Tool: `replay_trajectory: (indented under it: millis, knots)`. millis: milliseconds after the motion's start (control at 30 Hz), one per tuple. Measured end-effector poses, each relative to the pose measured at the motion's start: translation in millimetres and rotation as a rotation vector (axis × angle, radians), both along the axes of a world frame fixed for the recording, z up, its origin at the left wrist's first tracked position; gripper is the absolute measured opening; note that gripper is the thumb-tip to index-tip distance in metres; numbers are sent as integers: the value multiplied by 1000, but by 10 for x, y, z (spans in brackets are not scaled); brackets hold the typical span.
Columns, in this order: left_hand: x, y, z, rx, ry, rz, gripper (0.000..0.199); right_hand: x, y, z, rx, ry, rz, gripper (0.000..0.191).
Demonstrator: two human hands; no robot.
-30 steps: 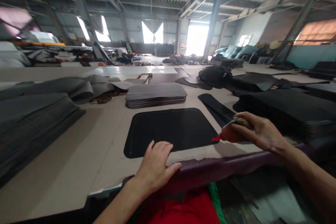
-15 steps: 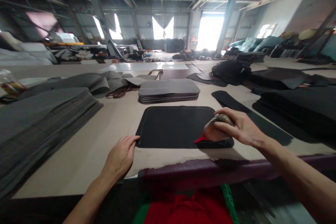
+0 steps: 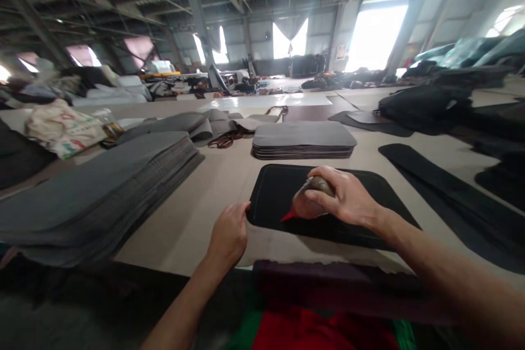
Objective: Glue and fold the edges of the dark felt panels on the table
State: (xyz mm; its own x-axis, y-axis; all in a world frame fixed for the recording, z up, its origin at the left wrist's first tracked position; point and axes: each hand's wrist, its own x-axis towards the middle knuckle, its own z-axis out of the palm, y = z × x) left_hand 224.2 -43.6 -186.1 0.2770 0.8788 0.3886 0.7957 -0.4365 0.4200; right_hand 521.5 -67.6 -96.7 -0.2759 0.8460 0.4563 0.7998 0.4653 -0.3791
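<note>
Head view: right hand (image 3: 344,194) is wrapping snugly round a bottle (image 3: 305,206), red nozzle (image 3: 289,215) pointing down at black panel (image 3: 270,186), which is lying toward table's (image 3: 221,186) near edge. Left hand (image 3: 229,232), fingers curled, is touching panel's left edge; cannot tell if pinching.

Black on panel (image 3: 276,188), pale line along edge; red on nozzle (image 3: 289,215); grey on centre stack (image 3: 303,135); beige on table (image 3: 217,183).

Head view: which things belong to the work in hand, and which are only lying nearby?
In use:
red-tipped bottle, in the right hand
black panel, left hand at its edge

Apparently only lying nearby:
gray panel stack
gray sheet pile
black strip
printed cloth bag
</note>
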Motion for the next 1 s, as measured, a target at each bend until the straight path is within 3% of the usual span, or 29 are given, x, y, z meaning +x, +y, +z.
replay_trajectory:
  millis: [267,433,700,1000]
  knots:
    - [4,-2,15,-2,9,52,36,-520,267,-34,48,-43,52,29]
    - [0,0,11,21,27,51,34,-574,317,42,66,-101,60,27]
    - [19,13,-3,83,84,6,31,56,102,191,-75,-99,34,29]
    - [25,-53,19,165,111,-48,28,1024,-339,34,-234,174,-198,48]
